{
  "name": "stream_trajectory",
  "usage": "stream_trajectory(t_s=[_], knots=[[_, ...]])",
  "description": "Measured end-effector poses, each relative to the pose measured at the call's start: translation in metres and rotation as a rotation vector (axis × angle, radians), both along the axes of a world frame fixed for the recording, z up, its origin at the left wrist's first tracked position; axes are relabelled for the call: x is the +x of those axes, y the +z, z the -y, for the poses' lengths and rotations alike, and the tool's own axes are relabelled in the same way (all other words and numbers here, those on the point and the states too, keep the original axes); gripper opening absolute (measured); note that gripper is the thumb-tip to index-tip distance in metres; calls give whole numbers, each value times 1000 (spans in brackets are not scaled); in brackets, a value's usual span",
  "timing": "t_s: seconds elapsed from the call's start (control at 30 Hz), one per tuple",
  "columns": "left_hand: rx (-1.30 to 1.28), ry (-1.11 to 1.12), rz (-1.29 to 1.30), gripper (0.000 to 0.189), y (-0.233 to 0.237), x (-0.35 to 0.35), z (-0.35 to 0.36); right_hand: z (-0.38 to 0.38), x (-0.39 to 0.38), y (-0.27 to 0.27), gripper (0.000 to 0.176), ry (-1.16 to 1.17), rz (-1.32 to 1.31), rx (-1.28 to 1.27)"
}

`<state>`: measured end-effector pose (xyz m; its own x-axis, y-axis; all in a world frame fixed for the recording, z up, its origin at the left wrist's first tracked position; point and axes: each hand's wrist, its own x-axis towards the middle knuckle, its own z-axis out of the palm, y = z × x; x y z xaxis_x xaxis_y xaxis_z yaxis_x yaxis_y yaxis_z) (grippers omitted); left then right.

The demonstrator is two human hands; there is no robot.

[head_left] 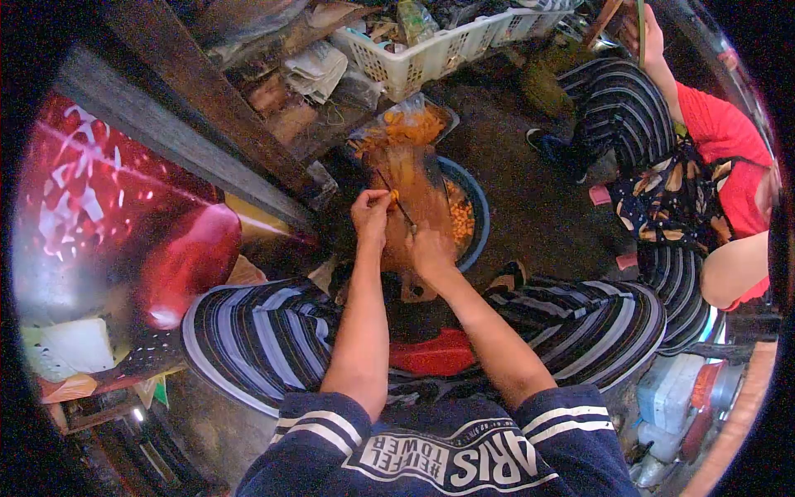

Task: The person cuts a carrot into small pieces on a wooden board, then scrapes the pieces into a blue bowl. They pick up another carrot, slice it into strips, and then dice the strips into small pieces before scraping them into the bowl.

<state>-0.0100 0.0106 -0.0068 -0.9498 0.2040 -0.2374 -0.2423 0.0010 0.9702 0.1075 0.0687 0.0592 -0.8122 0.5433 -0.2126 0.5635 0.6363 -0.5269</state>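
In the head view my right hand point(432, 253) is wrapped round the handle of a knife point(404, 209), whose thin dark blade points up and left over a wooden board point(418, 178). My left hand point(373, 214) pinches a small orange piece point(393, 197) beside the blade. Orange strips point(410, 124) lie in a clear plastic bag at the board's far end. Under the board's right side, a blue-rimmed basin point(483, 217) holds many small orange pieces point(460, 211).
A white plastic basket point(397, 70) full of items stands at the back. A wooden beam point(215, 99) slants on the left. At the right sits another person in a red top point(720, 124) and striped trousers. Clear containers point(669, 389) are at the lower right.
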Motion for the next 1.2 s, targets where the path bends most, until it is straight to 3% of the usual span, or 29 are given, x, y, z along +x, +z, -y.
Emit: stream_trajectory(t_s=[0.3,0.5,0.57,0.73,0.9,1.0,1.2], knots=[[23,-24,-6,9,-2,-3,0,1,-2,-21,30,-22,-17,28],[-12,-34,-4,11,-1,-2,1,-3,-8,-105,28,15,-97,-30],[13,-25,-39,11,-22,-8,0,4,-5,-82,28,-28,-78,-8],[99,-34,64,9,5,-2,1,2,-5,-76,28,-129,-87,-17],[85,-28,-53,10,-7,-4,2,-5,6,-39,27,-81,-259,-74],[59,-13,-25,10,-2,-3,0,-7,5,2,26,-112,-174,-94],[87,3,18,10,1,-2,0,2,6,17,24,-48,-193,-10]])
